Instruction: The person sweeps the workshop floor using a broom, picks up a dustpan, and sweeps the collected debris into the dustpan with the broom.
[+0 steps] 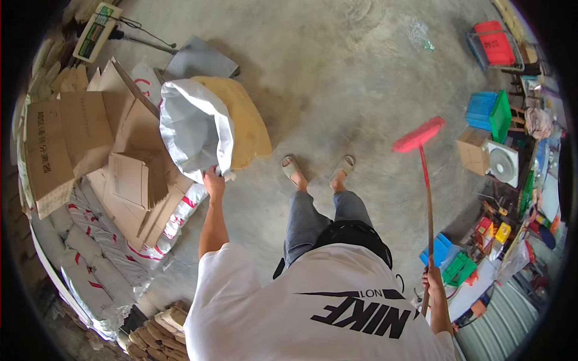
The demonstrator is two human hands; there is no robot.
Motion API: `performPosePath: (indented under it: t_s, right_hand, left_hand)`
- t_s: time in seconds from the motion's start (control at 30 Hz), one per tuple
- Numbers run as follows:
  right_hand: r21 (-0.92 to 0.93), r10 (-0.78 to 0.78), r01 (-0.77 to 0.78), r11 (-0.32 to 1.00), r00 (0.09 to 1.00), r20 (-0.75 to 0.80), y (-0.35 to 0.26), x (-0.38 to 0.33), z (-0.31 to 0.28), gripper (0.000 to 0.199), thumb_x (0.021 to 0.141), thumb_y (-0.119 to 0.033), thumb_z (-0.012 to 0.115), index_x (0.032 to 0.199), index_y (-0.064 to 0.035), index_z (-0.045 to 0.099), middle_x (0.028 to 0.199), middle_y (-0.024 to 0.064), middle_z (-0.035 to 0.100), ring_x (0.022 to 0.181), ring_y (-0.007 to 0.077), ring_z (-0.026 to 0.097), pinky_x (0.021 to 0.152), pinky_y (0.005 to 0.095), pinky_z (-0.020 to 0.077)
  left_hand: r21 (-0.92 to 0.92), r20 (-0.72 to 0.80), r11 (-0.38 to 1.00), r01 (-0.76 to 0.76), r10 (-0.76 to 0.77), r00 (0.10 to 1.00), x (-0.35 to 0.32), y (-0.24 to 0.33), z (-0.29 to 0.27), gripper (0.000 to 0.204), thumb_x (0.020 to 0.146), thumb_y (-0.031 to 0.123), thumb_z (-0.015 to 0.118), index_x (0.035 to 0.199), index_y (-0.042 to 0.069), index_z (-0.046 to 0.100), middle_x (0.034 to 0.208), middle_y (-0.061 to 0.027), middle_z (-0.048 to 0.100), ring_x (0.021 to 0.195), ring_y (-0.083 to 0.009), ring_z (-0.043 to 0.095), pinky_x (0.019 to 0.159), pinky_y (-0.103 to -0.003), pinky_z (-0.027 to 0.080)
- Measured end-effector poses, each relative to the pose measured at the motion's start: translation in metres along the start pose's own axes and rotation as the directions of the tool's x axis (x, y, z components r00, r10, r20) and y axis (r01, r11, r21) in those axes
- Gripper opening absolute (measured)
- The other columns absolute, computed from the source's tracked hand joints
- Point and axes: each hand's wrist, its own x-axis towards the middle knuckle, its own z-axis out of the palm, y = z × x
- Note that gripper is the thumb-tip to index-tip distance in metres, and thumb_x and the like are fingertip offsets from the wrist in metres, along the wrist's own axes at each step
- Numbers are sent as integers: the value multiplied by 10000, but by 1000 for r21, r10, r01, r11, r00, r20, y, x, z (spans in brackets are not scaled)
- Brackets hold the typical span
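Left hand [213, 182] closed on the lower edge of a large white sack [192, 129], fingers clenched into the fabric; sack sits upright, mouth open, against a yellow sack [250, 123] just behind it. Right hand [431, 278] wrapped around the wooden handle of a red broom [419, 135], which stands near-vertical, well apart from the white sack on the person's right. Flattened cardboard boxes [90, 138] lie just left of the white sack; stacked white bags [90, 253] below them
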Motion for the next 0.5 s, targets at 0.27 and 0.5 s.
performPosePath:
  t_s: [0.27,0.5]
  right_hand:
    - [181,-415,377,908,867,276,-10,24,5,522,860,-83,442,1353,-220,339,557,-75,306,393,54,281,330,218,248]
    - [-29,-154,160,987,977,145,-52,2,28,557,807,-607,479,556,-112,429,481,-16,367,394,102,312,373,263,250]
  left_hand:
    - [-70,159,988,134,-122,980,-20,-6,36,452,706,180,695,1059,-44,525,985,-185,598,929,-307,571,747,-393,471]
    - [145,119,971,-188,172,978,-24,-1,22,598,615,189,732,1145,53,489,1053,-136,591,1005,-289,536,1035,-490,194]
